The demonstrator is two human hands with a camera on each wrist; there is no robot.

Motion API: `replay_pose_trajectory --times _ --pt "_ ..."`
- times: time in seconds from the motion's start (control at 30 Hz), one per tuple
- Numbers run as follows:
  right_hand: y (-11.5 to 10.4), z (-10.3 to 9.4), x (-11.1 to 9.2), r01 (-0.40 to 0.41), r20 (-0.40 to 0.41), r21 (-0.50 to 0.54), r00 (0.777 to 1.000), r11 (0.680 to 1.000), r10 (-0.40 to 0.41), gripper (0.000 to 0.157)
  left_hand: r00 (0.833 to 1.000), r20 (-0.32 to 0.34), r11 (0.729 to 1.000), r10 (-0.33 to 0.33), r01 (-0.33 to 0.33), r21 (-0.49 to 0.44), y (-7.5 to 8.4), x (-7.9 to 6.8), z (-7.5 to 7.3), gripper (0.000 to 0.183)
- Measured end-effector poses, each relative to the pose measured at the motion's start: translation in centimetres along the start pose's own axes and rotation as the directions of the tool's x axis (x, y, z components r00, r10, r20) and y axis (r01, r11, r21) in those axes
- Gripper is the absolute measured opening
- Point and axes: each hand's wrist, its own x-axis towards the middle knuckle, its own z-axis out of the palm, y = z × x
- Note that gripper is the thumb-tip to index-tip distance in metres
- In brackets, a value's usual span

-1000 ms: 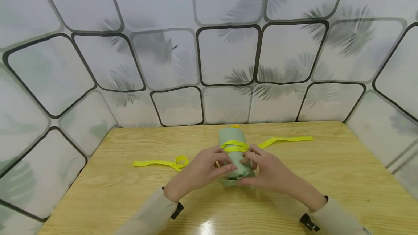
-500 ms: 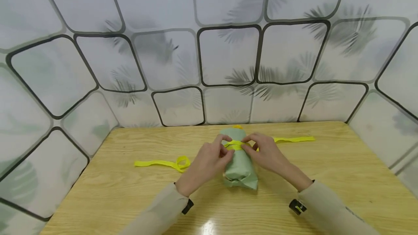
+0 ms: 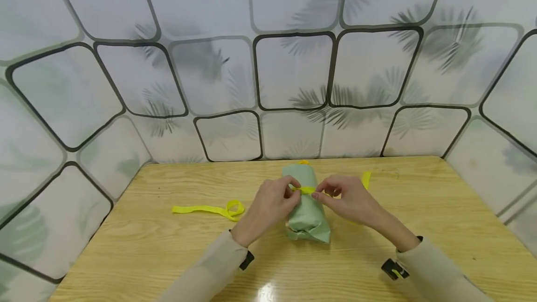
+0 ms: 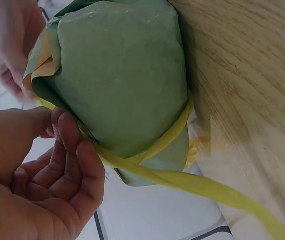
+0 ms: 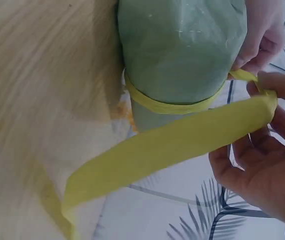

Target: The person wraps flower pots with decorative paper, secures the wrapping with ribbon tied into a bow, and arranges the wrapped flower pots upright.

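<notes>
A bundle wrapped in pale green paper [image 3: 309,223] lies on the table, its folded end toward me. Yellow ribbon [image 3: 308,190] runs around its middle. On the left side, my left hand [image 3: 270,204] pinches the ribbon between thumb and fingers against the paper. My right hand [image 3: 351,198] pinches the ribbon at the bundle's right side. In the right wrist view, a wide ribbon tail [image 5: 167,145] hangs from my right fingertips and droops to the table. The left wrist view shows the ribbon crossing [image 4: 127,164] beside the bundle's side. Small orange-yellow bits [image 3: 303,162] stick out at the far end.
The left ribbon tail [image 3: 201,209], with a loop in it, lies on the wooden table [image 3: 147,255]. A patterned cloth wall [image 3: 293,73] stands behind the table's far edge and along both sides.
Both hands have moved from the bundle's near end up to the ribbon at its middle. The right hand has drawn its ribbon tail up and inward off its earlier straight line.
</notes>
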Motion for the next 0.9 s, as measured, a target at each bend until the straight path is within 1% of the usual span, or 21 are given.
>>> replay_pose_trajectory --times 0.07,0.17,0.3,0.5,0.6,0.67,0.83,0.9 --pt "0.2 -0.1 -0.5 -0.013 0.059 0.024 0.998 1.0 0.012 0.007 1.0 0.004 1.0 0.004 -0.004 0.003 0.0 0.0 0.0 0.018" --pt "0.8 -0.1 -1.1 -0.036 0.112 0.036 0.993 0.999 0.032 0.013 1.0 0.016 1.0 0.01 -0.01 -0.003 0.0 0.0 -0.1 0.019" --pt "1.4 -0.1 -1.6 -0.042 0.138 0.031 0.99 0.999 0.037 0.021 1.0 0.027 1.0 0.004 -0.003 -0.015 0.1 0.0 -0.1 0.021" --pt "1.7 -0.6 -2.0 -0.06 0.186 0.024 0.981 0.998 0.055 0.026 1.0 0.03 1.0 -0.009 0.008 0.017 0.3 0.1 -0.1 0.019" --pt "1.8 -0.7 -2.0 -0.066 0.207 0.037 0.977 0.997 0.057 0.027 0.999 0.036 0.999 -0.003 0.001 0.053 0.3 0.2 -0.1 0.018" --pt "1.8 -0.7 -2.0 -0.064 0.217 0.058 0.975 0.996 0.05 0.026 0.999 0.036 0.995 0.017 -0.02 0.097 0.3 0.3 -0.1 0.018" --pt "1.7 -0.5 -2.1 -0.073 0.224 0.11 0.973 0.991 0.047 0.026 0.998 0.018 0.975 0.061 -0.063 0.211 0.2 0.2 -0.2 0.019" --pt "1.7 -0.4 -2.2 -0.073 0.224 0.12 0.974 0.99 0.044 0.025 0.997 0.017 0.969 0.074 -0.076 0.233 0.1 0.1 -0.3 0.021"
